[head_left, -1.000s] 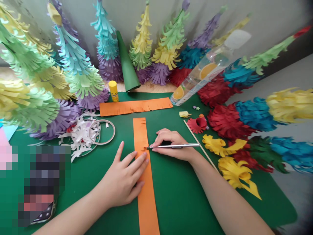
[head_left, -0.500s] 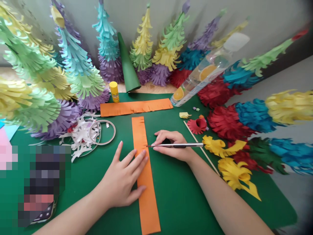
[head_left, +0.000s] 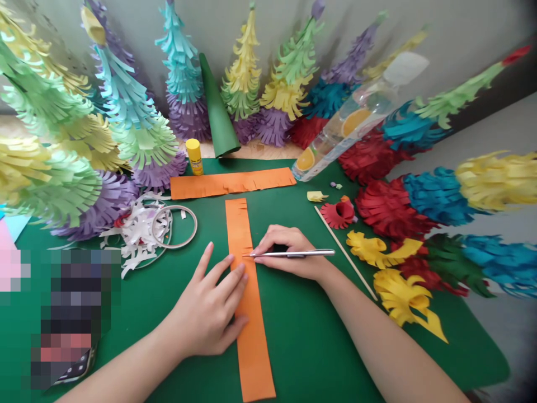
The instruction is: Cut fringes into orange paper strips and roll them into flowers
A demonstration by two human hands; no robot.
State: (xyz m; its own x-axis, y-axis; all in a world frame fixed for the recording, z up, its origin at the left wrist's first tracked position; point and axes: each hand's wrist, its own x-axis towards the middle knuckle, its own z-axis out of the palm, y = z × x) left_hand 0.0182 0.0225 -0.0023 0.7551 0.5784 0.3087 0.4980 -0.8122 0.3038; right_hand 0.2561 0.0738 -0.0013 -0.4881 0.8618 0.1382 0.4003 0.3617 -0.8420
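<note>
I am finding no word, brand or number that I can actually read. The yellow glue stick [head_left: 194, 158] is carrying small dark printing on its side, but I am seeing it too tiny and soft to make out a single letter. The clear bottle [head_left: 335, 134] is showing printed orange slices [head_left: 306, 159] and a pale printed band along its side, whose markings I am likewise failing to decipher.

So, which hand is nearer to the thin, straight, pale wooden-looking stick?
Right. The right hand is just left of the stick; the left hand is farther left, on the lengthwise orange paper strip.
</note>
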